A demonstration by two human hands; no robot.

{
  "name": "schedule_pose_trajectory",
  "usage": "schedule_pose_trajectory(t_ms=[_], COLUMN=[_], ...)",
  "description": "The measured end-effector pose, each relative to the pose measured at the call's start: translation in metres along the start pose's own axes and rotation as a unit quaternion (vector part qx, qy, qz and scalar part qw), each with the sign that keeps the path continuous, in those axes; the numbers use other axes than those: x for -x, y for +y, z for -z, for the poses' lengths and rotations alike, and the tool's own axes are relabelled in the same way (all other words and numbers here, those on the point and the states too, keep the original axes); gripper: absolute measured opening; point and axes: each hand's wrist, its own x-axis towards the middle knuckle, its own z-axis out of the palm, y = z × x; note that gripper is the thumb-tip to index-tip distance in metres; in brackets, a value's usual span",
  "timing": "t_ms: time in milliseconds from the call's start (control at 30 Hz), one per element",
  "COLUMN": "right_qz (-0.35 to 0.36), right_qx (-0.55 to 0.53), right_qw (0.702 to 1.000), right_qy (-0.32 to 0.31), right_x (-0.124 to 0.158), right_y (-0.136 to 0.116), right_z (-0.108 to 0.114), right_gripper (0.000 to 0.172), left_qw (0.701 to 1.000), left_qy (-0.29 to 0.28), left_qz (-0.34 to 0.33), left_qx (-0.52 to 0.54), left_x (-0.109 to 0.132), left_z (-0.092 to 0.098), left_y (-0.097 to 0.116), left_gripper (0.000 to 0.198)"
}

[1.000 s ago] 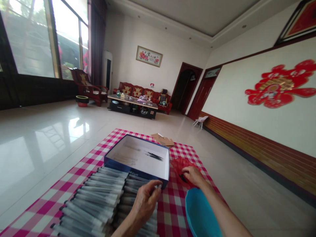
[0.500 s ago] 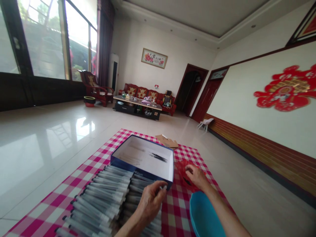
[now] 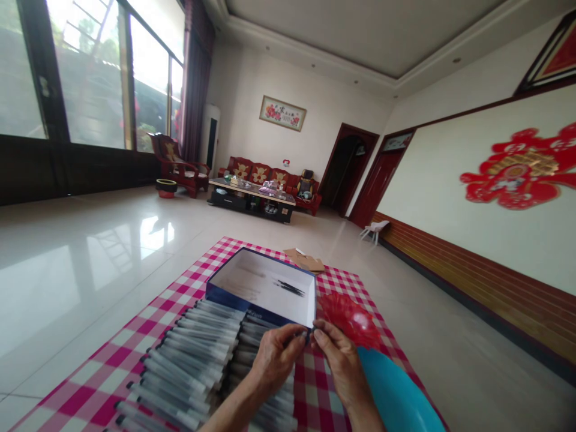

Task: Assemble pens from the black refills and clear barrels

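Note:
My left hand (image 3: 279, 355) is pinched on something small that I cannot make out, near the front right corner of the blue box (image 3: 265, 312). Almost touching it, my right hand (image 3: 338, 359) has its thumb and fingertips pressed together; what they hold is too small to name. Several black refills (image 3: 290, 287) lie inside the white-lined box. Rows of clear pens with dark ends (image 3: 191, 348) cover the cloth in front of the box, partly under my left forearm. A red dish (image 3: 351, 318) sits right of the box, beyond my right hand.
A blue basin (image 3: 398, 390) stands at the right, partly behind my right forearm. Flattened cardboard (image 3: 303, 259) lies behind the box on the checkered cloth (image 3: 112, 342). Farther off are a low table (image 3: 249, 201), a sofa and a chair.
My right hand has moved left from over the red dish to meet my left hand, uncovering the dish. My left hand stays nearly where it was. The view has shifted slightly.

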Motion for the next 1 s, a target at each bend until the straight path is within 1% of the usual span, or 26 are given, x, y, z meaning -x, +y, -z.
schedule_pose_trajectory(t_ms=[167,367,667,800,1000], right_qz=[0.0,0.002,0.023,0.028,0.044], right_qx=[0.01,0.029,0.087,0.104,0.132], right_qw=[1.0,0.999,0.996,0.994,0.988], right_qy=[-0.02,-0.026,-0.028,-0.024,-0.06], right_x=[0.002,0.003,0.004,0.003,0.003], right_y=[0.004,0.007,0.002,0.003,0.0], right_z=[-0.002,-0.002,-0.005,-0.005,-0.002], right_gripper=[0.032,0.033,0.034,0.034,0.03], left_qw=[1.0,1.0,0.993,0.989,0.986], left_qy=[0.001,-0.003,0.005,0.004,-0.018], left_qz=[-0.004,-0.006,-0.012,-0.019,-0.03], left_qx=[-0.017,-0.021,-0.121,-0.146,-0.162], left_x=[0.001,0.002,0.002,0.003,0.003], left_z=[0.0,0.0,0.002,0.002,0.006], left_y=[0.007,0.011,0.012,0.013,0.018], left_gripper=[0.024,0.025,0.025,0.025,0.028])
